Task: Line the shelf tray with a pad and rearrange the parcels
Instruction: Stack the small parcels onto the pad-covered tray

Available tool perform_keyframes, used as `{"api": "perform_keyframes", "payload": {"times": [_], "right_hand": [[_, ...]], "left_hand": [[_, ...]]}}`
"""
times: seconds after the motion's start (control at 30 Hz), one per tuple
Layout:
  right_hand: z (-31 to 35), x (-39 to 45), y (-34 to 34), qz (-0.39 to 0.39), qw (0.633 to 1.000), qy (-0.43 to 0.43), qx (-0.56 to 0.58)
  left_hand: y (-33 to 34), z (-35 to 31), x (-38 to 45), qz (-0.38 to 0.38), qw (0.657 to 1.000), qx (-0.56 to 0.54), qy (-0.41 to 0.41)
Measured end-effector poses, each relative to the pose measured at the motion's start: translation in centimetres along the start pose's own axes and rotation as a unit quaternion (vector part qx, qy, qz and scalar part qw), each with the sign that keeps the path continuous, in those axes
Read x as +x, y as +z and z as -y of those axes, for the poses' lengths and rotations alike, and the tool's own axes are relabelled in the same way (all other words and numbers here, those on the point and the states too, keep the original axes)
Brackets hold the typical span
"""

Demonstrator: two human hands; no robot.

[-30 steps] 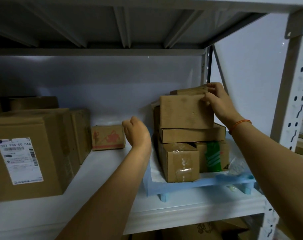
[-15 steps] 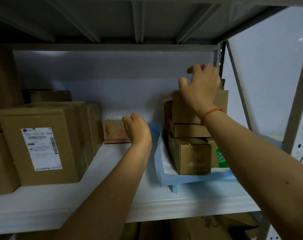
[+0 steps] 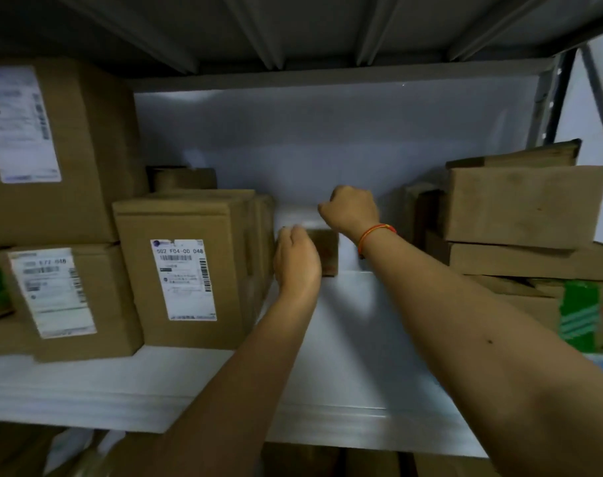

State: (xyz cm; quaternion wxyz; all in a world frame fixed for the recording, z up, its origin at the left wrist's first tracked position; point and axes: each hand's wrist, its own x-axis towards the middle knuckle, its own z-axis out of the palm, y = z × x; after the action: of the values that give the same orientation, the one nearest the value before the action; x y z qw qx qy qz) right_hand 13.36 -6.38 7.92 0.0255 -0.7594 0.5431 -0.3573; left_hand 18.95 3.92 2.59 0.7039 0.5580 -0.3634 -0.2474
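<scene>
Both hands reach a small box (image 3: 324,251) at the back of the shelf (image 3: 344,356): the left hand (image 3: 296,258) curls around its side, the right hand (image 3: 350,210) hovers above, fingers curled, grip unclear. Stacked parcels (image 3: 523,215) sit at the right.

Two bare forearms, no sleeves seen on either. Left hand (image 3: 297,259) is worn with nothing: no ring, no band. Right hand (image 3: 353,210) wrist is circled by a thin orange-red string bracelet (image 3: 374,234).

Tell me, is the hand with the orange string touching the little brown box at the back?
Cannot tell. In the head view the right hand hangs just above the small box, but its curled fingers point away and blur hides any gap.
</scene>
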Motion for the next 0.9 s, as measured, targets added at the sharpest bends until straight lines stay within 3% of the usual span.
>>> {"api": "perform_keyframes", "payload": {"times": [0.3, 0.53, 0.7, 0.9], "right_hand": [[-2.5, 3.8, 8.3, 0.113, 0.988, 0.099, -0.032], [-3.8, 5.6, 11.8, 0.137, 0.985, 0.087, -0.05], [-4.4, 6.0, 12.1, 0.091, 0.993, 0.06, -0.048], [-4.9, 6.4, 11.0, 0.14, 0.99, -0.013, -0.027]], "left_hand": [[-0.7, 3.5, 3.9, 0.046, 0.995, 0.027, -0.081], [-0.6, 5.4, 5.7, 0.043, 0.991, 0.039, -0.117], [-0.4, 6.7, 6.4, 0.035, 0.99, 0.04, -0.132], [-0.2, 6.5, 5.9, 0.049, 0.988, 0.054, -0.134]]}}
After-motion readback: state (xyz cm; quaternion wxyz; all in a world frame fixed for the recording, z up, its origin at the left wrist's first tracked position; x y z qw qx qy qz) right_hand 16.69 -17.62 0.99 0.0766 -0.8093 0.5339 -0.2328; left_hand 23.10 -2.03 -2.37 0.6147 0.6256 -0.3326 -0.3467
